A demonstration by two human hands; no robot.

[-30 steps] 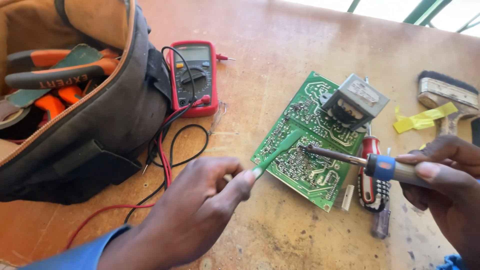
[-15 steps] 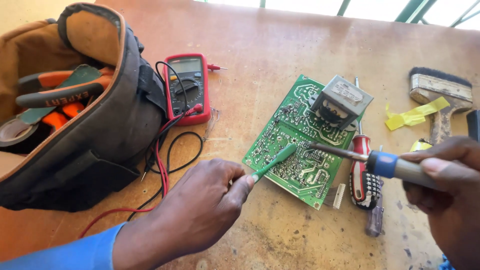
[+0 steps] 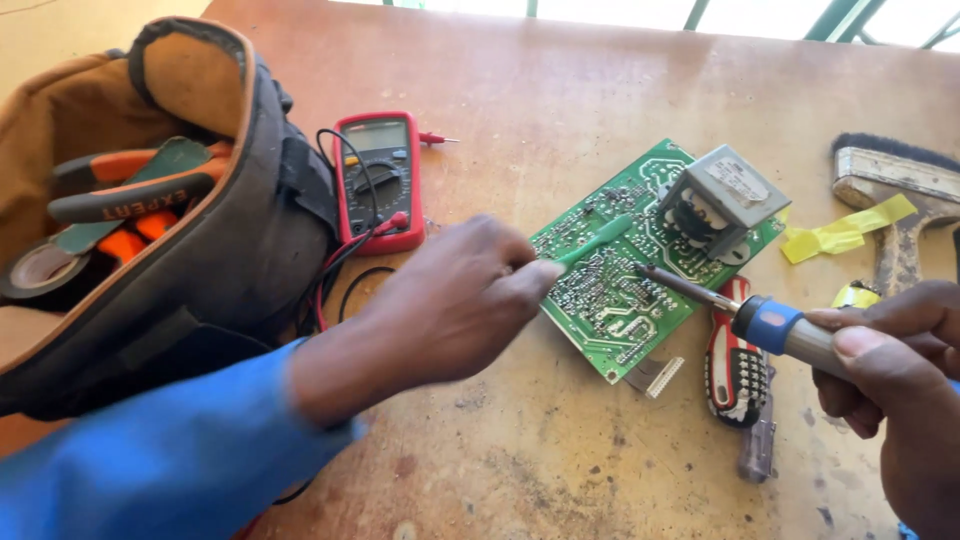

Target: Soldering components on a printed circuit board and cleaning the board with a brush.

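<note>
A green circuit board [image 3: 640,262] is laid flat on the wooden tabletop [image 3: 560,90], solder side up, with a grey transformer [image 3: 722,200] mounted at its far right corner. The left hand [image 3: 455,300] is closed around a thin green tool [image 3: 597,240], whose tip is rested on the board's upper left part. The right hand [image 3: 895,365] is wrapped around a soldering iron [image 3: 765,322] with a blue collar; its metal tip is held over the board's middle, just below the transformer, though contact with the board cannot be told. The two tool tips are kept near each other but apart.

Beside the board's right edge, a red-and-black screwdriver [image 3: 735,365] is lying on the tabletop, partly under the iron. A red multimeter [image 3: 380,180] is placed to the left of the board, with its red and black leads trailed toward the left arm's blue sleeve [image 3: 160,460]. An open tool bag [image 3: 200,230] is set at the far left, and orange-handled pliers [image 3: 120,190] and a tape roll [image 3: 40,272] are seen inside it. A brush [image 3: 895,195] and a strip of yellow tape [image 3: 845,232] are found at the right edge.
</note>
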